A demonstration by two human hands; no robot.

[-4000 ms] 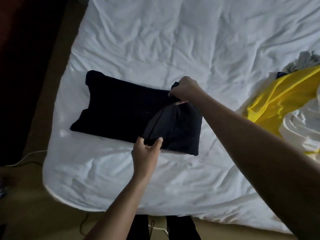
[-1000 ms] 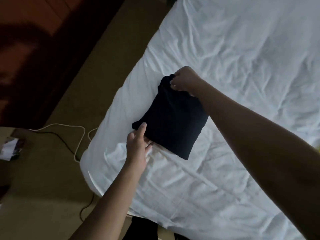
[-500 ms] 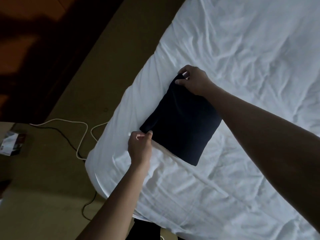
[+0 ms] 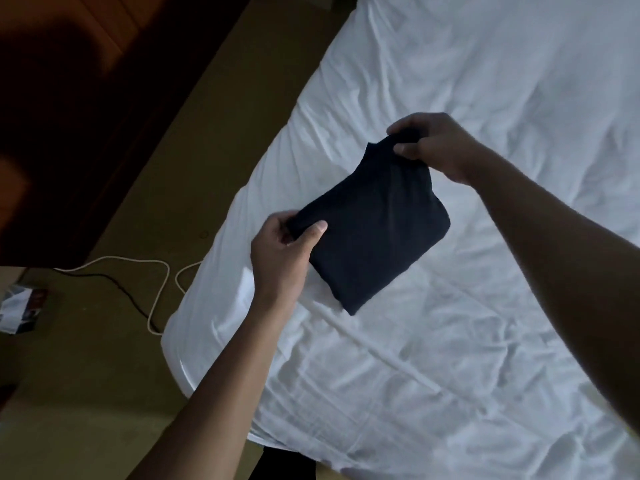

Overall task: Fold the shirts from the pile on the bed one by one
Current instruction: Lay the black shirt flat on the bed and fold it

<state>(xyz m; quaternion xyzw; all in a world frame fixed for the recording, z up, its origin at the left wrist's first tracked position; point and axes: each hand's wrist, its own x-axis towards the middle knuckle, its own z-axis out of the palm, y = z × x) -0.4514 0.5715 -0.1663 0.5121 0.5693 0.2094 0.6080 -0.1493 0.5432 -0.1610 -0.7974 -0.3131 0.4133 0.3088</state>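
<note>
Dark navy cloth: the folded shirt [image 4: 374,230] is held over the white bed [image 4: 450,358] near its corner, one edge pinched at its near end by the left hand [image 4: 280,251] and at its far end by the right hand [image 4: 433,147], the bundle extending from that edge toward the person

Bed [image 4: 467,358]: white wrinkled sheet [image 4: 502,81]. Floor [image 4: 104,375]: white cable [image 4: 138,260], black cable [image 4: 108,279].
</note>
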